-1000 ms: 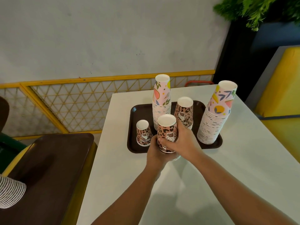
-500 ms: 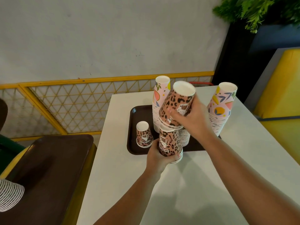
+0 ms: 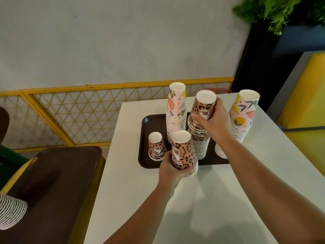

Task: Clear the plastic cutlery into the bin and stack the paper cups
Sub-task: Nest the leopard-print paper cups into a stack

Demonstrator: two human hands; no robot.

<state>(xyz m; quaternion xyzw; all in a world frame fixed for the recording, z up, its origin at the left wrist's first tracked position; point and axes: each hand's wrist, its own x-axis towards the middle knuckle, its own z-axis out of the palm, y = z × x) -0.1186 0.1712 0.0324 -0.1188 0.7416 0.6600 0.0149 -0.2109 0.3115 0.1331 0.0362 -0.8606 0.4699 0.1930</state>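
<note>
Right hand (image 3: 215, 120) fingers curl round an upturned leopard-print paper cup (image 3: 204, 110), held tilted atop the leopard-print cup stack (image 3: 199, 145) at frame centre. Left hand (image 3: 173, 170) fingers clamp a short leopard-print cup pile (image 3: 183, 152) on the white bench (image 3: 228, 199), at the brown tray's (image 3: 146, 124) near edge.

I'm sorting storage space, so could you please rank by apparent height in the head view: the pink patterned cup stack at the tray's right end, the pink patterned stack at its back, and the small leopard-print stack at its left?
1. Right-end pink patterned cup stack and back pink patterned stack: they look alike, so unranked.
2. Small leopard-print stack on the brown tray: clearly shortest.
</note>
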